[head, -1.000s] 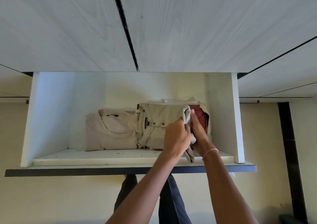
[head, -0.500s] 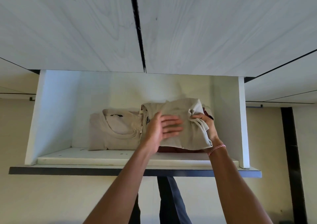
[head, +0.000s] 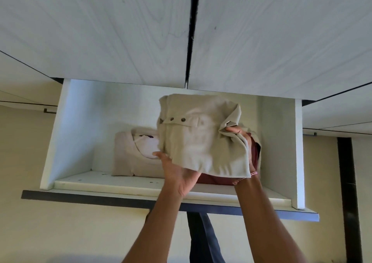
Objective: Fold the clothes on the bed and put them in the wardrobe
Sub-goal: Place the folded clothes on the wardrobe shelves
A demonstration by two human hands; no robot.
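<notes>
A folded beige garment [head: 201, 134] with two buttons is held up in front of the open wardrobe compartment, above the shelf [head: 120, 185]. My left hand [head: 178, 174] supports its lower left from below, palm showing and fingers hidden behind the cloth. The garment's right edge is gripped by my right hand [head: 244, 142], thumb on the front of the fabric. A maroon folded garment [head: 215, 180] lies on the shelf right below the lifted one. To its left a pale folded shirt [head: 128, 158] rests on the shelf.
Closed white wood-grain doors [head: 100, 31] with a dark gap between them fill the upper view. White side walls [head: 298, 152] bound the compartment. A dark garment [head: 201, 238] hangs below the shelf's dark front edge [head: 90, 198].
The beige garment has come up off the stack on the shelf. My left hand moved from pressing flat on its front to under its lower left corner.
</notes>
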